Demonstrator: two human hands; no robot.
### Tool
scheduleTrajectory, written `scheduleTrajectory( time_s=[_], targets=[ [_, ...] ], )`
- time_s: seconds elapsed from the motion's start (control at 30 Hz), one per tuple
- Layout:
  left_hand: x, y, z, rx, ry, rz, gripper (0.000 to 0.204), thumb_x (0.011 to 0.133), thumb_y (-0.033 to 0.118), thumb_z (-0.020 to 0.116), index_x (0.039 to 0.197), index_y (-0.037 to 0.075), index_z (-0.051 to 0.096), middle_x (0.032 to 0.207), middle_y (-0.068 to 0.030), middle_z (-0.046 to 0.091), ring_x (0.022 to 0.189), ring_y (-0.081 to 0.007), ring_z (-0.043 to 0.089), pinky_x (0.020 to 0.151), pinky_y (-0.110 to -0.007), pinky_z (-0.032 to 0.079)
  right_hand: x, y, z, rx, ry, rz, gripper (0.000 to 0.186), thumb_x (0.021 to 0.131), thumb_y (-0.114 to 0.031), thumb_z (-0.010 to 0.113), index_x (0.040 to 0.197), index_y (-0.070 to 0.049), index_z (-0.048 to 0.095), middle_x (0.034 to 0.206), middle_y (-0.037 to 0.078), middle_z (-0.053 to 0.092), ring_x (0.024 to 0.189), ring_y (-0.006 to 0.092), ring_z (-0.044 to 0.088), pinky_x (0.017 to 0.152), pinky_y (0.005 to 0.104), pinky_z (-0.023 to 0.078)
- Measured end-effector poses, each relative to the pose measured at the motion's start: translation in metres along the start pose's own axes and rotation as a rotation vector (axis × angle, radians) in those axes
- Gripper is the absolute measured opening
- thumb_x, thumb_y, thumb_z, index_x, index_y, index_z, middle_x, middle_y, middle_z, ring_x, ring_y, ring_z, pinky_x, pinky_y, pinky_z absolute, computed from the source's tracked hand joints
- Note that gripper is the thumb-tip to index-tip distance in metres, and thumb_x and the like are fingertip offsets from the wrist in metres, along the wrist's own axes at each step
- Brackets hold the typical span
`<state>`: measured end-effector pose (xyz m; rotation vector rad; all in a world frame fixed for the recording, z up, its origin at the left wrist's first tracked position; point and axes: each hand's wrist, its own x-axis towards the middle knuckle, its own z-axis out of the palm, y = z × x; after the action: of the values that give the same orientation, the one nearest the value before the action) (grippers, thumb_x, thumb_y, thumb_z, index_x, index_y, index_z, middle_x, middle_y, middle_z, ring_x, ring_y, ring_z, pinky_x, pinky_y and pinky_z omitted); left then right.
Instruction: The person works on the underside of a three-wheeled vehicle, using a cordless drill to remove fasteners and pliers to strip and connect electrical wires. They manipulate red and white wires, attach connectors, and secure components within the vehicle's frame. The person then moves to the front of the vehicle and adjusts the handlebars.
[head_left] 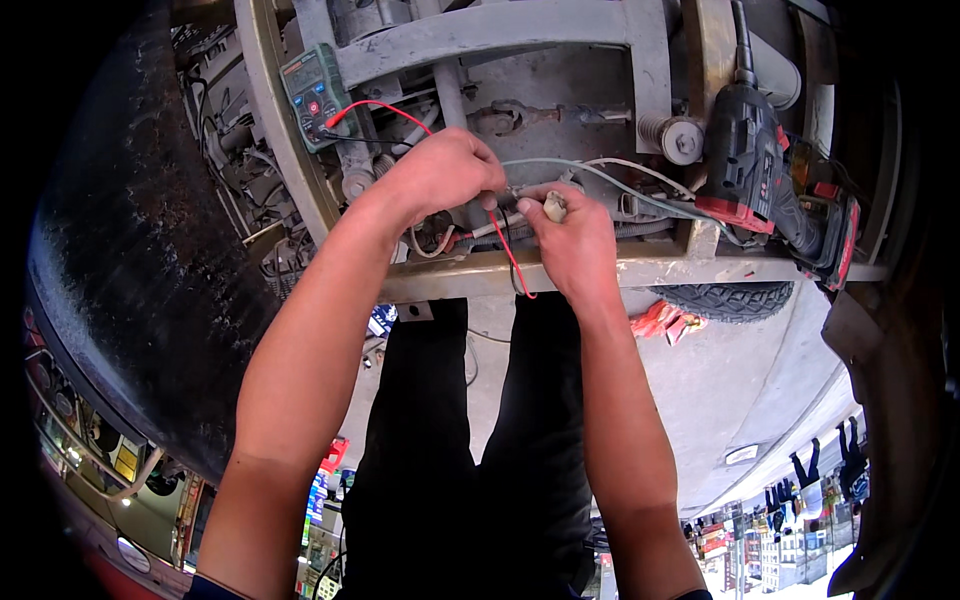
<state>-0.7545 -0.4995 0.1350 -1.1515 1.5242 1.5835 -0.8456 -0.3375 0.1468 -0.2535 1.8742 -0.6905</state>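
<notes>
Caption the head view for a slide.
Left hand and right hand close together among wires, between a multimeter and a power tool.

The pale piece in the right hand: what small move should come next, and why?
Perhaps ease the left hand slightly toward the pale piece, with the right hand held steady: the hands are already close together, and a red lead runs from the multimeter toward the left one. What the left hand pinches is unclear.
</notes>
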Motion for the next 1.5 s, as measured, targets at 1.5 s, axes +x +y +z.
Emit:
scheduleTrajectory(
  time_s=[1.5],
  targets=[
    [-0.021, -0.004, 0.014, 0.032, 0.017, 0.089, 0.024, 0.083, 0.014, 0.061, 0.097, -0.004, 0.069, 0.075, -0.0126, 0.068, 0.062, -0.0193, 0.064, 0.058, -0.036, 0.052, 0.004, -0.003, -0.014, -0.118, 0.027, -0.193, 0.019, 0.084, -0.013, 0.071, 0.1, -0.002, 0.069, 0.085, 0.012, 0.069, 0.074, 0.0201, 0.063, 0.072, 0.0322, 0.049]
  ],
)
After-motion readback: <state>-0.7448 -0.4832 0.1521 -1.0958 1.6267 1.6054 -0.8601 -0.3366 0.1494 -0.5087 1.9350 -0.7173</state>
